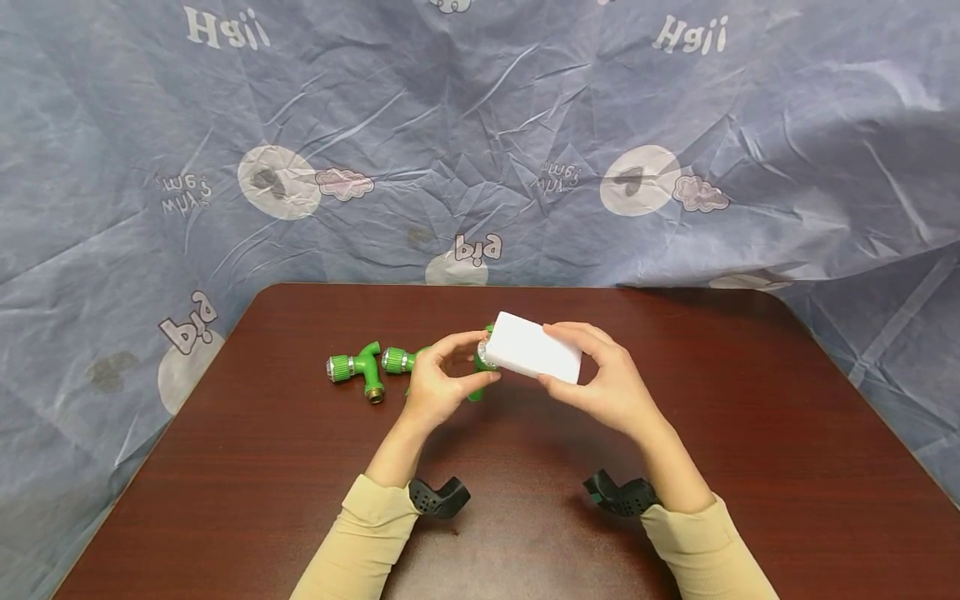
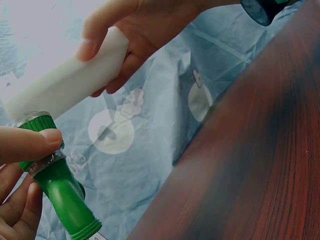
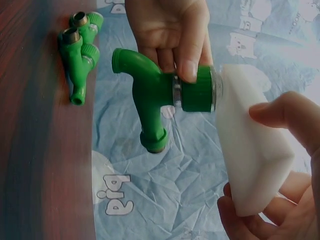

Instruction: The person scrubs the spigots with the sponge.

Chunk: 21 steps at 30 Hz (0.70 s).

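My left hand (image 1: 440,379) grips a green tap (image 3: 147,90) by its ribbed knob, with thumb and fingers on opposite sides. The tap's curved spout and threaded end show in the right wrist view. In my right hand (image 1: 607,375) is a white sponge block (image 1: 534,346), pinched between thumb and fingers. One face of the sponge (image 3: 252,145) meets the silver cap on the end of the knob. Both hands are raised above the table. In the head view the sponge and left hand partly hide the held tap.
On the brown table (image 1: 247,492), a green tap (image 1: 360,369) lies at the left. Another green tap (image 1: 397,360) beside it is partly behind my left hand. A printed grey-blue cloth (image 1: 450,125) hangs behind the table. Black straps circle both wrists.
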Available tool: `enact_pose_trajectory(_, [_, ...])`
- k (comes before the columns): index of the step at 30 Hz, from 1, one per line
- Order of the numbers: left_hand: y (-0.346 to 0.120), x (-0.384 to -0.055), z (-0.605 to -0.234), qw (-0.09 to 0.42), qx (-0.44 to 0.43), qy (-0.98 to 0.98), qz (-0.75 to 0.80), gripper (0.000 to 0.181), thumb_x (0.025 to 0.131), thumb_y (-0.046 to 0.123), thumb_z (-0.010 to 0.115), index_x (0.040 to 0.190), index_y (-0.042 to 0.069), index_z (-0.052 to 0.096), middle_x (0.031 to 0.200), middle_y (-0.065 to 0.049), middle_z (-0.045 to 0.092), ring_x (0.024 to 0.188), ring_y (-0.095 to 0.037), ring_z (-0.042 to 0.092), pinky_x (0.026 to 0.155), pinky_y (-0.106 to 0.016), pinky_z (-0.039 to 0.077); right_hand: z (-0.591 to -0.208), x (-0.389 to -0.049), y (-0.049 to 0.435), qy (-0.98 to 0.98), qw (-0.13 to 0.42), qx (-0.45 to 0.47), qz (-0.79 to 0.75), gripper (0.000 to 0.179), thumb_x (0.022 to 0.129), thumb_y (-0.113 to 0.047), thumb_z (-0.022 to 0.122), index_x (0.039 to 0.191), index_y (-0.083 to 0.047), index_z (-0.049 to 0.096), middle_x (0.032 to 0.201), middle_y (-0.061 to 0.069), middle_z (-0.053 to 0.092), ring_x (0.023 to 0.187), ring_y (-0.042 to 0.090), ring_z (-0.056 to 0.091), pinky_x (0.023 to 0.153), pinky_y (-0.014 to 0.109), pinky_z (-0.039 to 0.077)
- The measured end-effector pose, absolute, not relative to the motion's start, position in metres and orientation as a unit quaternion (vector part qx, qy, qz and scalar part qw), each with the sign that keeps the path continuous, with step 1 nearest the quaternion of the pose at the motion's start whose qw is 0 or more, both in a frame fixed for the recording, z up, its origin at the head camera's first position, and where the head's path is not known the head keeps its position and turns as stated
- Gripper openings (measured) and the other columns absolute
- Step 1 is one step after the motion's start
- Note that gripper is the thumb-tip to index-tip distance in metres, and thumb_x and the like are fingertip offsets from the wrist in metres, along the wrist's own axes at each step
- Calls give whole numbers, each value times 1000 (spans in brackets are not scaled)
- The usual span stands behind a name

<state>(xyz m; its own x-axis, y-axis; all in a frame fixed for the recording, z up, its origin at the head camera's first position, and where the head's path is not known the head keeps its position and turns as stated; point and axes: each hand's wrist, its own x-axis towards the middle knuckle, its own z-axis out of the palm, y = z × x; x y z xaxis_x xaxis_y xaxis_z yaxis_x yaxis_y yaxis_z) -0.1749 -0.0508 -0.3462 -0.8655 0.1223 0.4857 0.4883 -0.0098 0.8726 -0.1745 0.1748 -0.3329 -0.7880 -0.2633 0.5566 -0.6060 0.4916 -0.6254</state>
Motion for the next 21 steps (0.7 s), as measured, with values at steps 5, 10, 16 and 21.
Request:
enact_pose_trajectory(5, [-50,-174,-346,128,-215,-692,-677,45,67,-14,76,110,-11,62,102,-26,65,92,-37,61,81,-53,49,-333,-172,169,-844,199,269,419,54,68,-10,82,119,-11,64,117,-2,60,109,15,52,84,27,43])
enact_pose_trajectory(10, [-49,-174,-345,134,-209,-702,-668,44,67,-11,78,109,-10,63,103,-24,65,93,-33,61,83,-51,49,-337,-176,169,-857,237,234,395,54,67,-12,82,118,-7,64,116,5,61,107,20,53,82,35,44])
enact_pose_trajectory(16, [-50,-175,-346,135,-200,-694,-678,44,67,-12,78,108,-9,64,104,-23,66,93,-30,62,82,-51,48,-335,-178,176,-852,259,204,406,52,67,-10,82,117,-7,65,115,8,62,105,22,55,81,29,42])
enact_pose_trajectory(21, [-51,-176,-346,141,-198,-689,-682,44,66,-12,78,108,-9,64,105,-23,65,94,-30,62,82,-53,48,-324,-169,172,-834,215,259,438,52,67,-3,81,116,-7,65,115,5,62,107,20,54,83,21,42])
